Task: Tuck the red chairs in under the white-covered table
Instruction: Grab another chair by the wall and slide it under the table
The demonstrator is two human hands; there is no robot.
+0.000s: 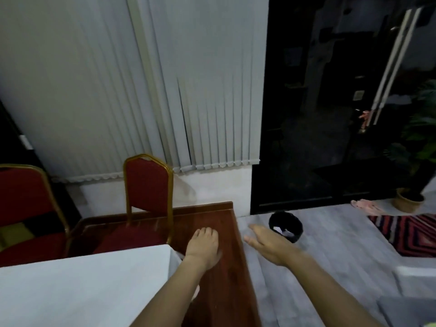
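A red chair (148, 185) with a gold frame stands at the far side of the white-covered table (77, 289), its seat partly under the cloth's corner. A second red chair (23, 199) stands at the left edge, also close to the table. My left hand (204, 245) hangs over a brown wooden platform (219, 291), fingers curled loosely, holding nothing. My right hand (269, 244) is flat with fingers apart, above the grey floor to the right of the platform. Neither hand touches a chair.
A black round bin (286, 226) sits on the grey floor beyond my right hand. Vertical blinds (141, 90) cover the wall behind the chairs. A dark glass door (330, 102), a potted plant (409, 201) and a patterned rug (410, 234) lie to the right.
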